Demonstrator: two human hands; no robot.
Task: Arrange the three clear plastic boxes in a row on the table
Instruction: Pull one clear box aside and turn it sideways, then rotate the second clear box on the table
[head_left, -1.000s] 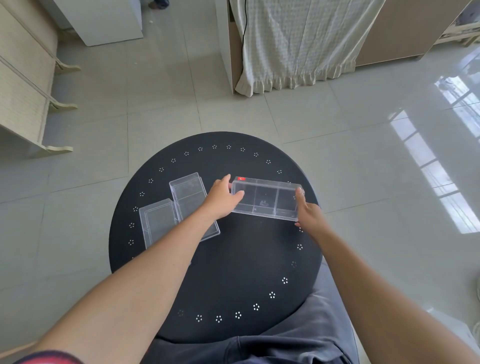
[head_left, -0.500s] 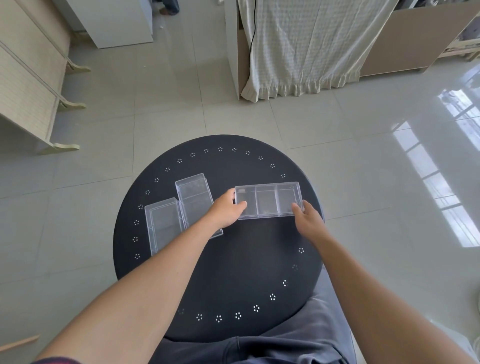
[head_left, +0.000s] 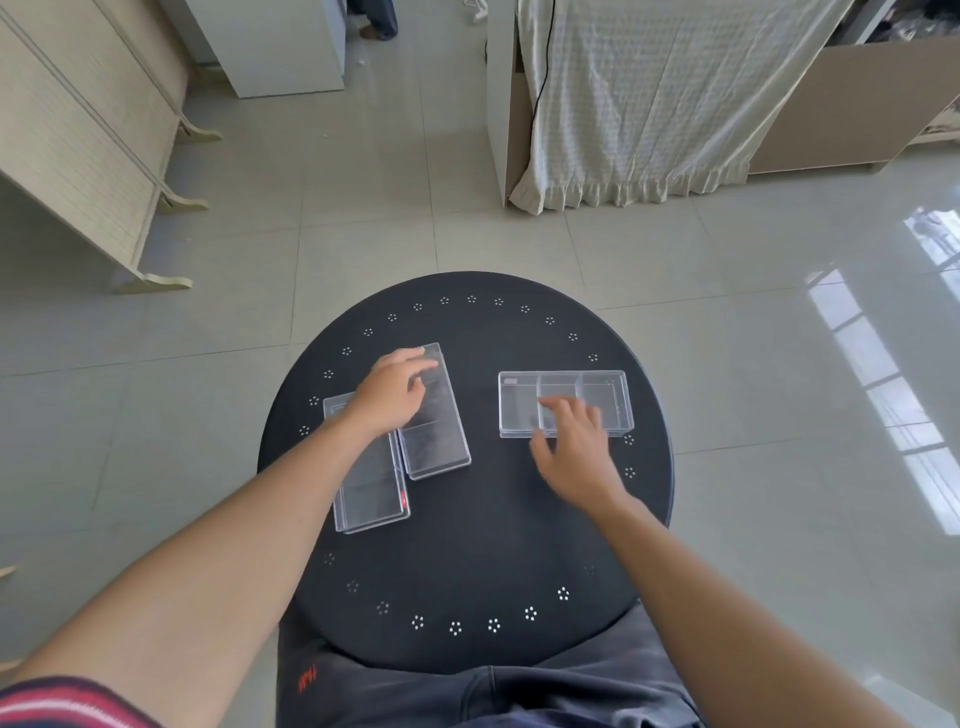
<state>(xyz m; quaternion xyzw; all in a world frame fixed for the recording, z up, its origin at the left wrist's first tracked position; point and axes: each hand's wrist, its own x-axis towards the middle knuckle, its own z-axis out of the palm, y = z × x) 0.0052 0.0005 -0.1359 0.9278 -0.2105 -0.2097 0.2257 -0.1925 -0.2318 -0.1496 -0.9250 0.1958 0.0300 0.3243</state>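
Table (head_left: 467, 519), round and black, is carrying three clear boxes. Divided box (head_left: 563, 402) is lying crosswise on right half. Right hand (head_left: 571, 447) is resting on its near edge, fingers spread, gripping nothing. Middle box (head_left: 434, 415) and left box (head_left: 369, 478) are touching, left of divided box. Left hand (head_left: 389, 392) is lying over both, fingers loosely apart.
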